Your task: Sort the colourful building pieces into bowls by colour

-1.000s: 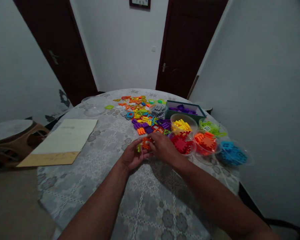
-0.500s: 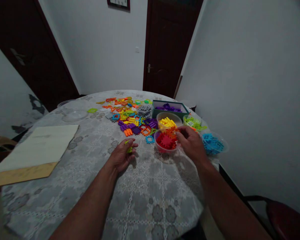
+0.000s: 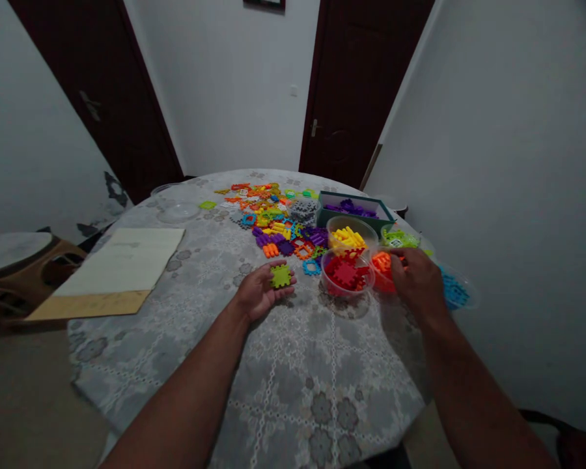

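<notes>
Cradling a lime-green square plastic tile with toothed edges (image 3: 280, 276) near the centre of the frame, kept the left hand (image 3: 264, 290) palm up with fingers slightly spread beneath it; could not tell whether pressing with the thumb too. Held the right hand (image 3: 417, 277) right of centre, with fingers curled and thumb close to the forefinger, over orange plastic pieces (image 3: 379, 262) in a clear round tub (image 3: 385, 286); could not tell whether pinching one or only touching the pile.

Judged the step in hand as handling a single piece at that tub, probably sorting by colour. Seemed to call next for freeing the right fingertips without catching the rim, then taking the tile, perhaps towards the lime-green plastic pieces (image 3: 400, 239) farther back at the right.

Noted red toothed plastic pieces (image 3: 346, 272) and yellow ridged plastic pieces (image 3: 346, 238) left of the right hand, blue plastic pieces (image 3: 454, 290) to its right, and, above centre, a multicoloured heap of plastic pieces (image 3: 276, 229).
</notes>
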Motion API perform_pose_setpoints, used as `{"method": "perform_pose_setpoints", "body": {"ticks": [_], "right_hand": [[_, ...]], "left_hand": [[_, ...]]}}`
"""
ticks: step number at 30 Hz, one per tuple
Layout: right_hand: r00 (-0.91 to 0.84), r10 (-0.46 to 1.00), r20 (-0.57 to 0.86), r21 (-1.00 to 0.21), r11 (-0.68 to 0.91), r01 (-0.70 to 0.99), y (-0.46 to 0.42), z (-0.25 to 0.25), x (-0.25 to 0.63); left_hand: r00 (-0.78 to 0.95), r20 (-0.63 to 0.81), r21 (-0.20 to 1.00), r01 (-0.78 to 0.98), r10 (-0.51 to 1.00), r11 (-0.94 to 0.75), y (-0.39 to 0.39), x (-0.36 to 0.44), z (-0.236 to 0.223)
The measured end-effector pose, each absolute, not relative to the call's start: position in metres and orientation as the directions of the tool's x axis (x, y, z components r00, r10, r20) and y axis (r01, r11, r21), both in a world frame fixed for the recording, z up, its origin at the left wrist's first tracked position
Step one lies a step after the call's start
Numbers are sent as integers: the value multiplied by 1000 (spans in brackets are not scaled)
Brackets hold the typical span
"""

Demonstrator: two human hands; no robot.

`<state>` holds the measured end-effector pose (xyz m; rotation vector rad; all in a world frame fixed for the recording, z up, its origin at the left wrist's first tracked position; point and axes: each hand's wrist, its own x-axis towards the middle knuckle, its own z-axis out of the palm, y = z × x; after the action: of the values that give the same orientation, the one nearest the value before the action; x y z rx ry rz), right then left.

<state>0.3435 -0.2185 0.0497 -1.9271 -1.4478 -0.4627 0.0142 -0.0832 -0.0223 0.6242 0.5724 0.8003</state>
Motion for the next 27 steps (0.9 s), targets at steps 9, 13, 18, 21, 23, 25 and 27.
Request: {"method": "perform_pose_setpoints", "body": {"ticks": [9,13,18,21,23,25,27], "right_hand": [[-231,902,365,-304,350,886,-201,52,208],[-279,929,243,-159,322,933,-187,40,176],[-242,940,239,-64,264,962,-180,30,170],[-216,918,332,-148,277,949,-181,35,183],[-157,890,428,-238,278,931,-181,45,203],[-61,857,512,-283,235,930,-179,60,233],[71,823,564,-264,98,959,-174,74,271]], "left_hand": [[594,-169,736,-454,786,502,-88,16,-17],[606,-145,747,-451,782,488,-88,15,-19],[651,-125,728,-453,749,515,-85,11,-22],[714,-135,712,-412,687,569,-88,11,-20],[753,-148,707,-372,641,601,-91,11,-18],[757,-153,714,-359,635,601,-93,12,-17],[735,-148,725,-375,662,578,-93,12,-17]]}}
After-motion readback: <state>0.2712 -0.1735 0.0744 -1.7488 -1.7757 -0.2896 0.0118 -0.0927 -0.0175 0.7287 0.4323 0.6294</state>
